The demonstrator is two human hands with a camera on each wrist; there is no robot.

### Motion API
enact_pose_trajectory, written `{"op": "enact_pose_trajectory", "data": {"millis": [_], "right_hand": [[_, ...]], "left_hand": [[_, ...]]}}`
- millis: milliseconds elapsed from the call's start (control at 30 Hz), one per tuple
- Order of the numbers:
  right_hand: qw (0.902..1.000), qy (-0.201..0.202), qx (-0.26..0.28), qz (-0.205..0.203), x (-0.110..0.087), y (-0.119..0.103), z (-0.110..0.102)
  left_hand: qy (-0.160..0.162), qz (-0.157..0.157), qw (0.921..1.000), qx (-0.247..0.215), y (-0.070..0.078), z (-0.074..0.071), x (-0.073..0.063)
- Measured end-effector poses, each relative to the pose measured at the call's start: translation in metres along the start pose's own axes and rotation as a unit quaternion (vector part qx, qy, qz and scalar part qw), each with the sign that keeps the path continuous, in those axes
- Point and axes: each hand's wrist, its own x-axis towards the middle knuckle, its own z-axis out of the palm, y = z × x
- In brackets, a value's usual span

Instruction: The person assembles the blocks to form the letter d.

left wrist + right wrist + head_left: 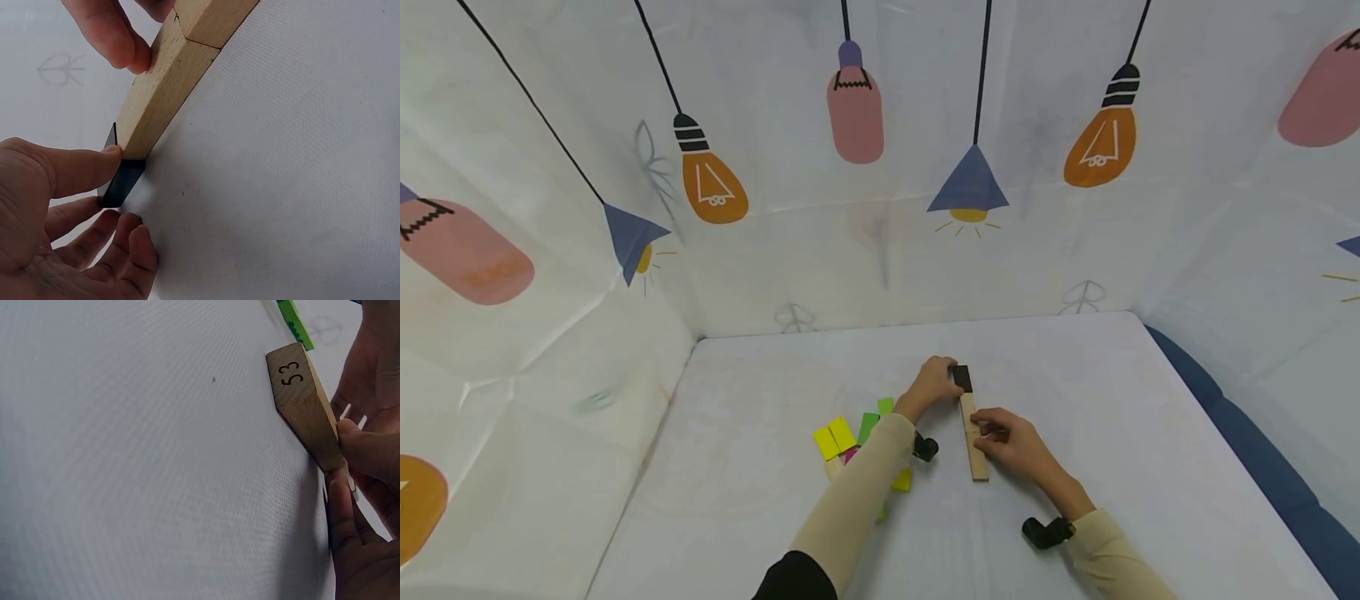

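Observation:
Two pale wooden blocks lie end to end in a line, the far one [967, 407] and the near one [978, 460]. A black block [963, 380] continues the line at its far end. My left hand [931, 387] pinches this black block between thumb and fingers, seen closely in the left wrist view against the wood's end. On the wooden blocks, near their joint, my right hand [1017, 443] holds on with thumb and finger. The number 53 marks the near wooden block's end [292, 375] in the right wrist view.
Left of the line, partly behind my left sleeve, lie several coloured blocks: yellow ones [833, 438], green ones [867, 427] and a bit of magenta [849, 455]. A white table [730, 500] carries everything. Behind it hangs a white sheet [910, 275] with printed lamps.

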Motion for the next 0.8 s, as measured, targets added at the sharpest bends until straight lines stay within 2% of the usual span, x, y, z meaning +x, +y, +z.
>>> {"op": "enact_pose_trajectory", "data": {"millis": [333,500,633,800], "right_hand": [[0.9999,0.009,-0.002,-0.007,-0.003,0.0,0.0],[0.9998,0.012,-0.008,-0.011,-0.002,0.002,0.002],[0.9999,0.009,-0.012,0.0,-0.001,0.002,0.002],[0.9998,0.001,-0.011,0.015,-0.001,0.0,0.001]], "left_hand": [[-0.024,0.015,0.9993,0.024,0.004,-0.003,-0.007],[-0.035,0.049,0.9977,0.032,0.001,-0.013,-0.016],[-0.05,0.084,0.9951,0.018,-0.01,-0.023,-0.026],[-0.067,0.111,0.9909,-0.038,-0.031,-0.038,-0.041]]}}
